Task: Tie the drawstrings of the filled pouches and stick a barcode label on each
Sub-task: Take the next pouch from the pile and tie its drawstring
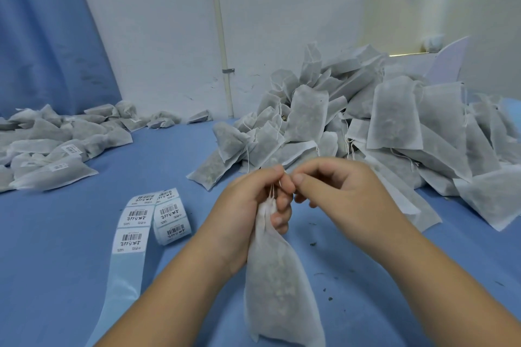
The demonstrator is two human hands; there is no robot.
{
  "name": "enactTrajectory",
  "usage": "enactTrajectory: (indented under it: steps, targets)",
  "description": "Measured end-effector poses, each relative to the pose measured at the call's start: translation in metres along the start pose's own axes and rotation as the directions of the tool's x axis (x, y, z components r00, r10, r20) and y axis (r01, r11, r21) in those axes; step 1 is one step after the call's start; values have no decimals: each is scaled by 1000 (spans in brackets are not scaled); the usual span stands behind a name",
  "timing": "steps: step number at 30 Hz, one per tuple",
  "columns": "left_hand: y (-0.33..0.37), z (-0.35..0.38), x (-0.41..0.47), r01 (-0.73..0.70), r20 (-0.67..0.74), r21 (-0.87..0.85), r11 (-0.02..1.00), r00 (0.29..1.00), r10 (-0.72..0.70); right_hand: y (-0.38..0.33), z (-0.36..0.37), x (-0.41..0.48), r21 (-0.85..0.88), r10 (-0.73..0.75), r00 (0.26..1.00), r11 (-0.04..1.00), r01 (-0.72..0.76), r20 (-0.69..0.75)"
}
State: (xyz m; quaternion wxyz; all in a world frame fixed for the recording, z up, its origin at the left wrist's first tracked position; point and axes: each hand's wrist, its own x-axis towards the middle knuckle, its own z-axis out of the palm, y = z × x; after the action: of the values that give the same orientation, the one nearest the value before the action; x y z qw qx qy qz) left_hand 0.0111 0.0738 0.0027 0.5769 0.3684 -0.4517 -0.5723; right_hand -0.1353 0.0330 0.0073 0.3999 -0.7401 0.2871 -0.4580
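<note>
1. Centrally, low in the head view, one filled white pouch (279,276) hangs upright above the blue worktop (169,155), with its gathered neck at the top and its full body drooping toward the camera.
2. The left hand (248,211) grips that neck. Its fingers (282,218) are curled round the bunched fabric.
3. A thin white drawstring (273,191) rises from the neck along the left hand's fingers.
4. The right hand (346,191) sits just beside the left, the two touching at the fingertips. Its thumb and forefinger are pinched together at the drawstring's upper end, and its other fingers are curled under.
5. A strip of barcode labels (149,220) lies on the worktop just left of the left hand. It is partly looped, and a bare tail of backing paper (124,276) runs toward the near edge.
6. A tall heap of pouches (394,115) is stacked behind and to the right of the hands. Their tops are flat and loose strings trail from them.
7. A flatter spread of labelled pouches (50,149) lies well apart at the far left. White stickers show on several.
8. Dark crumbs (324,290) dot the worktop to the right of the held pouch.
9. Behind everything are a white wall with a thin upright pipe (222,36) and a blue curtain (42,36) at the left.
</note>
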Motion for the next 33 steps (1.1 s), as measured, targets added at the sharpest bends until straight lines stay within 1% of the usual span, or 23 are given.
enactTrajectory:
  steps: [2,5,8,11,17,22,29,33]
  targets:
    - [-1,-1,0,-1,-4,14,1000,1000,1,0,0,0,13,33,999,999,-34,15]
    - [-1,-3,1,-8,27,92,996,1000,5,0,-3,1,67,85,996,994,-86,19]
    - [0,-4,0,5,69,97,995,998,-12,1,-6,2,100,127,988,986,-135,83]
    - [1,-6,0,21,83,134,991,996,-32,2,-7,2,94,133,979,984,-148,151]
    - [3,-10,-1,78,114,201,977,988,-103,2,-4,1,62,141,970,986,-155,198]
    - [7,-14,-2,114,32,256,960,991,-126,0,-4,1,18,157,965,986,-165,210]
    - [4,-8,-4,106,-118,257,961,990,-78,4,-7,3,-11,228,958,973,-229,173]
    - [4,-8,-4,85,-190,306,948,981,-27,5,-7,4,-17,240,957,971,-240,160]
